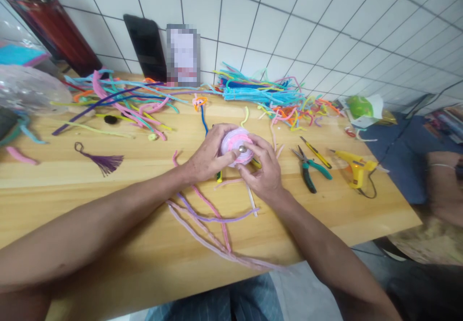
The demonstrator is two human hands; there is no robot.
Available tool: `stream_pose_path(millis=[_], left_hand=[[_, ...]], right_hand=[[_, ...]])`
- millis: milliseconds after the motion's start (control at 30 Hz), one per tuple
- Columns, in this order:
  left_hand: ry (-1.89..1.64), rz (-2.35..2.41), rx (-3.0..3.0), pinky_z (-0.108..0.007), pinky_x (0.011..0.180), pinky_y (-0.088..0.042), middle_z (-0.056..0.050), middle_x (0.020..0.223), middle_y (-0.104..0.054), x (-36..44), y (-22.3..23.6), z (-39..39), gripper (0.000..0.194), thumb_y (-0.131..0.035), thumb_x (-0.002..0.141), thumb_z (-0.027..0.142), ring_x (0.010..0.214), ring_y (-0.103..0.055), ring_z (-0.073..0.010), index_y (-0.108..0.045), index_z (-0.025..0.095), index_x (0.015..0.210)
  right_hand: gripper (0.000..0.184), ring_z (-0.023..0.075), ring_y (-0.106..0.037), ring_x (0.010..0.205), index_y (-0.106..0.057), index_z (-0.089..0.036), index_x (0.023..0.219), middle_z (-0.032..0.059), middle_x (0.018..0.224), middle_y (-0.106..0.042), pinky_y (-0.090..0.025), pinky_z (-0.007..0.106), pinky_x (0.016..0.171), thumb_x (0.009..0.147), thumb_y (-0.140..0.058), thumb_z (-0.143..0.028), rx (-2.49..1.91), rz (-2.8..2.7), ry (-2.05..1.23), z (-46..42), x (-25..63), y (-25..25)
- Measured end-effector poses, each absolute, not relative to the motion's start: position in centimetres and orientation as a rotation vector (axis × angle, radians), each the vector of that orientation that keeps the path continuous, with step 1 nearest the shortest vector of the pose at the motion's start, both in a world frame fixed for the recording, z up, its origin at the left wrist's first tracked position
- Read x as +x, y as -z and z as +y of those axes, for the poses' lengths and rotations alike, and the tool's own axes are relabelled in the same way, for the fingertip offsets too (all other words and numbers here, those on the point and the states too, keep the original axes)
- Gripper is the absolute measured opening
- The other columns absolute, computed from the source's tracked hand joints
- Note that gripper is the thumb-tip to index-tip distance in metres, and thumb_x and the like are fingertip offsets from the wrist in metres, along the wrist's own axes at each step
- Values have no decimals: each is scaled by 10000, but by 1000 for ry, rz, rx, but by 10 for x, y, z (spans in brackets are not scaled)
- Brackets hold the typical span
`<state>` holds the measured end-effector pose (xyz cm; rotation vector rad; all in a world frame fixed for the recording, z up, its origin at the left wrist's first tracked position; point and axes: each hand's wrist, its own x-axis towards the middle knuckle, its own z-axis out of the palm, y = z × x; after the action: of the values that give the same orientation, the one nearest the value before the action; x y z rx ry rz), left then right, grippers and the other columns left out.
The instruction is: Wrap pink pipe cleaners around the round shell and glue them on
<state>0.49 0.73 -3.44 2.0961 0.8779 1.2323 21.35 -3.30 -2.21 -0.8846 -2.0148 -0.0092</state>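
Between both hands, above the wooden table, is a round coil of pink and lilac pipe cleaners (231, 143) with a small shiny metal piece (242, 149) at its middle. My left hand (210, 152) grips the coil's left side, its thumb lying across the front near the metal piece. From the right, my right hand (264, 169) holds the rim with bent fingers, one fingertip close to the metal piece. Loose pink and purple pipe cleaners (220, 220) trail over the table below the hands. A clear thin stick (252, 200) lies beneath my right hand.
Right of the hands lie green-handled pliers (309, 174), a yellow cutter knife (315, 152) and a yellow glue gun (356, 167). Bundled blue pipe cleaners (253, 92) line the tiled wall, near a leaning black phone (146, 48). A purple tassel (103, 161) rests left. Another person's arm (444, 186) is at far right.
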Motion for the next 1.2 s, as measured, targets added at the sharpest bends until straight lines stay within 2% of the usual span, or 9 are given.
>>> stream_pose_path(millis=[167, 367, 500, 700, 933, 1200], left_hand=[[-1278, 819, 2160, -501, 1206, -448, -161, 1412, -562, 5, 33, 9, 518, -594, 1019, 449, 1348, -555, -298, -477, 184, 1449], [-1315, 807, 2202, -570, 1275, -384, -184, 1560, -475, 4, 31, 5, 526, -577, 1038, 411, 1522, -435, -328, -426, 214, 1502], [-1327, 806, 2252, -586, 1281, -381, -161, 1615, -442, 4, 26, 0, 407, -552, 1047, 331, 1570, -388, -313, -463, 257, 1437], [-1298, 780, 2313, -601, 1262, -401, -150, 1631, -438, 5, 24, -2, 250, -506, 1040, 252, 1558, -404, -299, -515, 253, 1290], [-1270, 810, 2362, -586, 1254, -411, -157, 1620, -438, 4, 25, 0, 308, -510, 987, 180, 1547, -415, -294, -515, 240, 1289], [-1282, 811, 2360, -564, 1233, -433, -169, 1566, -473, 4, 26, 1, 214, -506, 1037, 258, 1504, -457, -293, -544, 222, 1244]], right_hand=[[571, 309, -633, 1370, -578, -276, 1434, 152, 1448, -632, -590, 546, 1114, 900, -756, -181, -862, -1997, 10, -33, 213, 25], [590, 315, -633, 1374, -559, -308, 1464, 135, 1476, -624, -595, 554, 1103, 915, -749, -205, -892, -2012, 23, -32, 214, 26], [597, 313, -628, 1378, -542, -311, 1479, 129, 1489, -618, -583, 559, 1115, 923, -738, -220, -909, -2026, 16, -32, 215, 26], [594, 306, -624, 1378, -533, -298, 1470, 137, 1473, -626, -578, 564, 1117, 920, -741, -215, -886, -2024, 23, -32, 215, 24], [602, 316, -633, 1361, -509, -310, 1479, 128, 1444, -641, -572, 583, 1114, 925, -737, -247, -906, -2021, 6, -33, 214, 24], [646, 324, -627, 1376, -471, -288, 1494, 142, 1449, -642, -560, 594, 1128, 913, -748, -247, -894, -1990, -31, -32, 214, 25]])
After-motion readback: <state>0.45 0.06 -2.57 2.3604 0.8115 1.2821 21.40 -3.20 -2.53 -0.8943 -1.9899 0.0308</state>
